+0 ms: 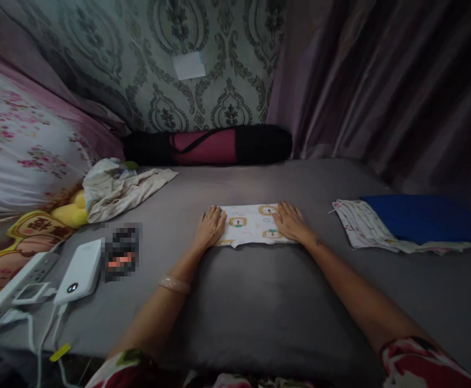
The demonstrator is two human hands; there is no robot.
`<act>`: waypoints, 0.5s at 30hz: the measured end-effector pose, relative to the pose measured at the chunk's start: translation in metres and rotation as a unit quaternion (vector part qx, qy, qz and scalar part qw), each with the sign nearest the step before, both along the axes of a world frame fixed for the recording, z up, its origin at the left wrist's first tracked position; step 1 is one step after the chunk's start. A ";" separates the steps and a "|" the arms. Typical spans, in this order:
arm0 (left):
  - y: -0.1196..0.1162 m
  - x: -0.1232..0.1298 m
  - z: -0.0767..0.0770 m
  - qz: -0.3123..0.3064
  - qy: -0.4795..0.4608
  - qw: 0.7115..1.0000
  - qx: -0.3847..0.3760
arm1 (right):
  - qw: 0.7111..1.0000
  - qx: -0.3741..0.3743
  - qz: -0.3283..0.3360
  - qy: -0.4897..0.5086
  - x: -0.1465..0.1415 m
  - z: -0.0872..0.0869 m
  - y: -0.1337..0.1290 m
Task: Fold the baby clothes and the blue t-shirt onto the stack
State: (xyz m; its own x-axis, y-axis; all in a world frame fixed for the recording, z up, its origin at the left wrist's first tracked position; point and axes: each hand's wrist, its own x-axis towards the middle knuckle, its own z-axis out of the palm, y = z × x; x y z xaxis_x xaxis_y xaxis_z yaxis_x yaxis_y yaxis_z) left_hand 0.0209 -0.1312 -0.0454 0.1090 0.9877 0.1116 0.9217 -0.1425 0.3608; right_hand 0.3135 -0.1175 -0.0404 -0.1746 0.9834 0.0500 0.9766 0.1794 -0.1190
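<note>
White printed cloth [250, 225] (flat, oblong) under left hand [212, 225] and right hand [291, 220], fingers slightly spread

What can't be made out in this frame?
All in the head view:
- White cloth: its ends, partly covered by the left grip and right grip.
- Item beside the power bank: hidden by pixelation.
- Folded pile: partly covered by the blue cloth.
- Power strip: cut off by the left edge.

Printed cloth [251, 225], matt; sheet [260, 307], smooth matt fabric; power bank [81, 267], smooth plastic; curtain [320, 97], faintly glossy fabric.
</note>
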 end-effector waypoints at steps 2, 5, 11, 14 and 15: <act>0.001 -0.002 -0.003 0.009 -0.047 0.998 0.028 | 1.000 0.013 0.009 -0.007 -0.010 0.008 -0.002; 0.004 -0.006 -0.009 0.017 -0.107 0.991 0.074 | 0.998 0.024 0.065 0.002 -0.031 0.015 -0.004; 0.006 -0.013 -0.018 0.040 -0.192 0.974 0.117 | 0.995 -0.010 0.094 0.003 -0.049 0.005 -0.001; 0.006 -0.014 -0.017 0.061 -0.232 0.964 0.116 | 0.995 -0.023 0.098 -0.003 -0.046 0.004 0.001; 0.005 -0.014 -0.016 0.066 -0.242 0.961 0.114 | 0.995 -0.028 0.094 -0.003 -0.048 0.006 0.001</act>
State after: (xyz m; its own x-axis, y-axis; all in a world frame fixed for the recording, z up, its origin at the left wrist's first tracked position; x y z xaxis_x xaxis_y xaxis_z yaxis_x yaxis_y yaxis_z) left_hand 0.0073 -0.1258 -0.0612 -0.1341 0.9330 0.3339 0.6697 -0.1630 0.7245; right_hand 0.2659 -0.1167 -0.0341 -0.3551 0.9348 -0.0061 0.9274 0.3515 -0.1278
